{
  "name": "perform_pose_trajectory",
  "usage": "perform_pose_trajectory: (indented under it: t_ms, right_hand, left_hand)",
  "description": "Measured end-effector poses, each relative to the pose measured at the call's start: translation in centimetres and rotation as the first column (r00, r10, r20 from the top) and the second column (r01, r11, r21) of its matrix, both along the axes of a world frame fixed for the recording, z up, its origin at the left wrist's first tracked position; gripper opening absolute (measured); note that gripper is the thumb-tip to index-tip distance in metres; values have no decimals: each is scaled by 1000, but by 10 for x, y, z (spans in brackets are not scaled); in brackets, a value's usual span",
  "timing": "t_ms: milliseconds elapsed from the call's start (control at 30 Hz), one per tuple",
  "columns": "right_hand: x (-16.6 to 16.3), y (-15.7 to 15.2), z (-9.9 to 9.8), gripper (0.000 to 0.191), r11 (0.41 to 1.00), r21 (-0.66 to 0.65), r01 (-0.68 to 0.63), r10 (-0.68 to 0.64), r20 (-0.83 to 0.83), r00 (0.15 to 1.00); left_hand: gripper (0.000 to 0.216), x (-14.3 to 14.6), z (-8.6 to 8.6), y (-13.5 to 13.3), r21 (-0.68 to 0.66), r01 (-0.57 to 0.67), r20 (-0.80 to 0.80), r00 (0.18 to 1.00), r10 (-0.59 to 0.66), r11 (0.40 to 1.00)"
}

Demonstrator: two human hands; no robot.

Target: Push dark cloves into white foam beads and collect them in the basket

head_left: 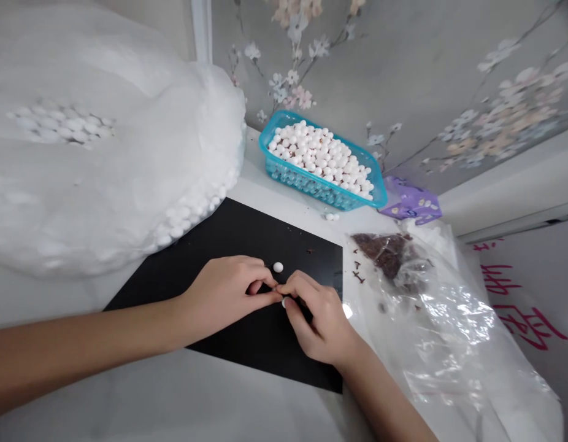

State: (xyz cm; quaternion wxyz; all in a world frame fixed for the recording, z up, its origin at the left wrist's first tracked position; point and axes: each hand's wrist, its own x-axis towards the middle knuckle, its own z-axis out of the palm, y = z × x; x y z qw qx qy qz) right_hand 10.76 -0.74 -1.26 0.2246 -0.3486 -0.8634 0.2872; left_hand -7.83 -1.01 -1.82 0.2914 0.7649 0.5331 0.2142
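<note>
My left hand (229,291) and my right hand (318,316) meet over a black mat (229,236), fingertips pinched together. Between them sits a small white bead (284,301), gripped by both hands; anything else in the pinch is too small to make out. Another loose white bead (278,267) lies on the mat just beyond my fingers. A turquoise basket (321,187) full of white beads stands at the back. To the right, a clear plastic bag (449,331) holds small dark brown pieces (387,252), with a few scattered on the mat's edge.
A big white sack (104,141) of white beads bulges over the left of the table, touching the mat. A purple wrapper (410,202) lies behind the clear bag. Flowered wallpaper (403,73) backs the table. A surface with red writing (518,301) is at right.
</note>
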Motion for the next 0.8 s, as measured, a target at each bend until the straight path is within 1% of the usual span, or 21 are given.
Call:
perform_pose_trajectory:
  t_ms: [33,67,100,133,167,200,233,300,433,500,667,800]
  right_hand:
    - [2,2,-2,18,999,-27,18,-19,-21,1000]
    - [6,6,-4,19,997,-39,69,-71,-49,996]
    - [9,10,-6,20,988,-29,150,-152,-73,986]
    - [13,15,-9,20,968,3,252,-250,-90,964]
    - [17,20,-11,21,932,63,357,-351,-89,932]
    - [20,26,-14,22,894,129,430,-425,-62,903]
    - [23,31,-16,25,863,182,471,-475,-24,880]
    - [27,38,-19,30,835,237,496,-523,64,850]
    - [26,39,-21,31,825,282,490,-549,188,815]
    - [24,37,-20,28,820,292,493,-554,186,812]
    - [22,35,-20,23,819,276,503,-548,116,828]
    - [22,35,-21,20,809,298,507,-557,111,823]
  left_hand:
    - [21,0,0,0,-1,-5,-3,1000,5,1000]
    - [20,0,1,0,-1,-11,-2,1000,11,1000]
    - [19,1,1,0,-2,-18,1,1000,18,1000]
    - [18,1,2,0,-3,-24,4,1000,24,1000]
    - [18,1,2,0,-5,-28,8,1000,28,1000]
    - [18,1,3,0,-8,-28,8,1000,28,1000]
    - [18,1,3,0,-10,-28,5,1000,28,1000]
    - [18,1,3,1,-14,-25,-4,1000,25,1000]
    - [19,1,3,1,-16,-26,-12,1000,26,1000]
    - [18,2,3,0,-12,-26,-11,1000,26,1000]
    - [14,1,4,-1,15,-49,8,999,48,999]
    - [9,1,4,-2,56,-49,10,999,48,997]
